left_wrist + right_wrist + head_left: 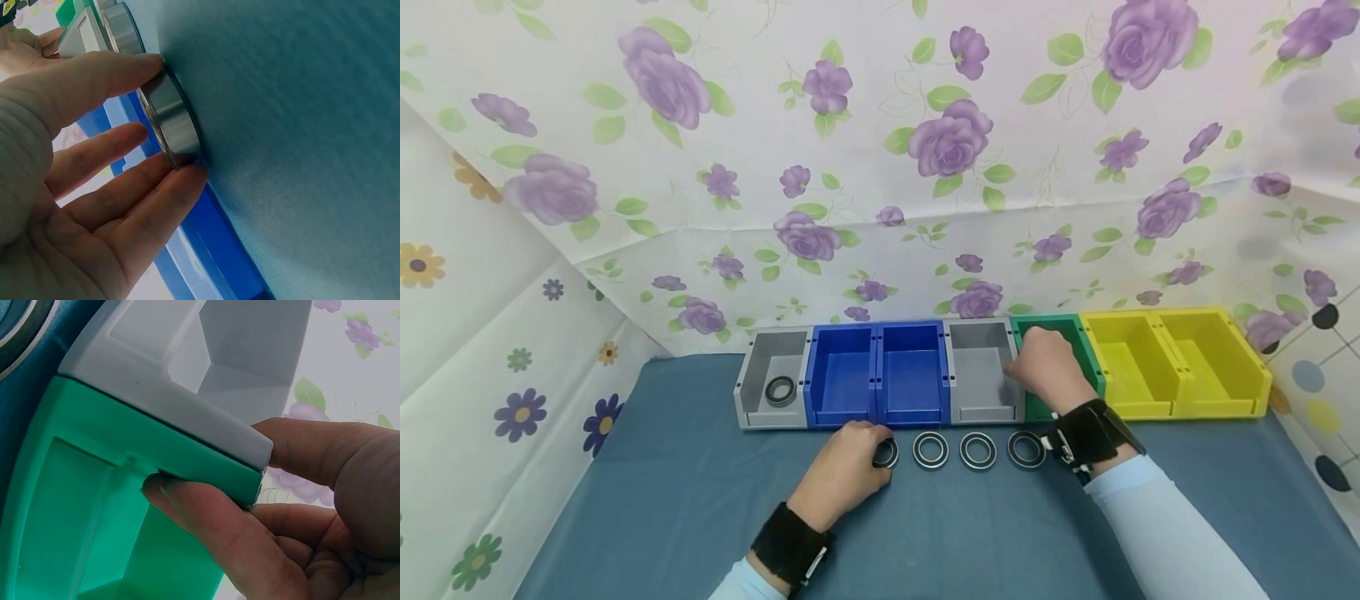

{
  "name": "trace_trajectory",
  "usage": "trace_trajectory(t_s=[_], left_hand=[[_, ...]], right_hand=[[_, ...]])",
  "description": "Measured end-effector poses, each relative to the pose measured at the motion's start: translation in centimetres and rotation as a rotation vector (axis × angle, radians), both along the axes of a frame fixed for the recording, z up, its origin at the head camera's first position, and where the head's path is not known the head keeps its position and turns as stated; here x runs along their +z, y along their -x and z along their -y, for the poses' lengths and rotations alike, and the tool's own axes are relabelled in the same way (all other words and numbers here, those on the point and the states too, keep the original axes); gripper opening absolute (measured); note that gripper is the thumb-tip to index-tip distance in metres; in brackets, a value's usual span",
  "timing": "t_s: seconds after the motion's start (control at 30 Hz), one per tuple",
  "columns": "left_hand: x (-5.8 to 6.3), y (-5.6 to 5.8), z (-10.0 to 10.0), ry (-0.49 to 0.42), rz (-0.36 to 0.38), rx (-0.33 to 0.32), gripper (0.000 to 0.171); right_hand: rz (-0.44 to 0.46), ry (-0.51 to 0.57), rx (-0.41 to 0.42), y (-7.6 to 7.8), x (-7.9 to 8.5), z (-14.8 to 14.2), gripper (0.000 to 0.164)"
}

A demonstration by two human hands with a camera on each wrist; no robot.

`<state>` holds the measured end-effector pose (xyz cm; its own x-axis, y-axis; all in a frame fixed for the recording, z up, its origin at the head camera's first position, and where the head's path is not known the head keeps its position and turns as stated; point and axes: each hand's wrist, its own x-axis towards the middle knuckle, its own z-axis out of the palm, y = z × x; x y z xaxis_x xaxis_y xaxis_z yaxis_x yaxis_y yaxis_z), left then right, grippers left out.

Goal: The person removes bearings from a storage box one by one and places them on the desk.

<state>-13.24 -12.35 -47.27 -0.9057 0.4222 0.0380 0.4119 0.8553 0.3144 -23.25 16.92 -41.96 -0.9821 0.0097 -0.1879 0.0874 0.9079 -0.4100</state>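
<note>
Lying flat on the cloth, a ball bearing [174,122] sits between the thumb and fingertips of my left hand [842,473], which pinches it by its outer rim. To its right, three more bearings, the nearest one [930,451] included, lie in a row before the bins. My right hand [1051,367] reaches to where a grey bin [981,354] meets the green bin [1037,407]. In the right wrist view, one finger [206,509] dips inside the green bin while the thumb [300,450] is at the grey bin's corner, pinching the adjoining walls.
Two blue bins [913,383] stand left of the middle grey one, two yellow bins [1138,367] at the right end. The leftmost grey bin [745,400] contains a bearing [780,391]. Behind the row rises a flowered sheet [850,183]; blue cloth [962,533] covers the table.
</note>
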Motion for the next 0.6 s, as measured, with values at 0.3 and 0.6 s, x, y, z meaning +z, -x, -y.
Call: trace_trajectory(t_s=[0.3,0.6], left_hand=[[0.4,-0.2,0.1,-0.013,-0.012,-0.004,0.037],[2.6,0.2,1.3,-0.126,-0.039,0.010,0.034]], right_hand=[[0.008,0.008,0.001,-0.1,0.0,-0.1,0.022],[0.004,0.017,0.002,-0.1,0.3,0.0,0.023]])
